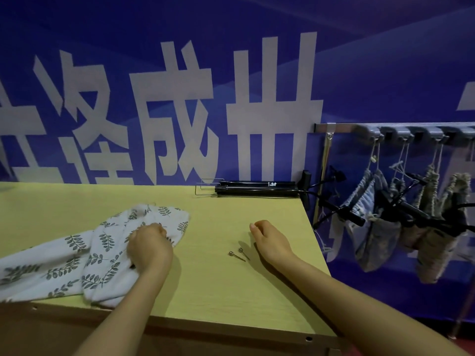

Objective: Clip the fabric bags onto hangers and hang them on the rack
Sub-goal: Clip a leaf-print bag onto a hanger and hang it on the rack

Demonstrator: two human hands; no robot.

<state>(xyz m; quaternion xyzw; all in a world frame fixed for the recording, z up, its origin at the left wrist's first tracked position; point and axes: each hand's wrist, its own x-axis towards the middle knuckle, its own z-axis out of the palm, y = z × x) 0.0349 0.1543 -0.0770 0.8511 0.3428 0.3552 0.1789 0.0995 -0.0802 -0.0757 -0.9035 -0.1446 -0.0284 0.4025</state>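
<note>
Head view, white leaf-print fabric bag (77, 253), left hand (150, 246) grip clutching it, right hand (270, 240) grip loose, empty

1. The white fabric bags (77, 253), printed with grey-green leaf sprigs, lie flat and overlapping on the counter's (218, 265) left, one end gripped by the left hand (150, 249).
2. The black hangers (254, 187) lie stacked along the counter's far edge.
3. The rack (341, 128), a horizontal rail with grey hooks (370, 132), carries blue and beige hung bags (372, 232) clipped on dark clip hangers (411, 214).
</note>
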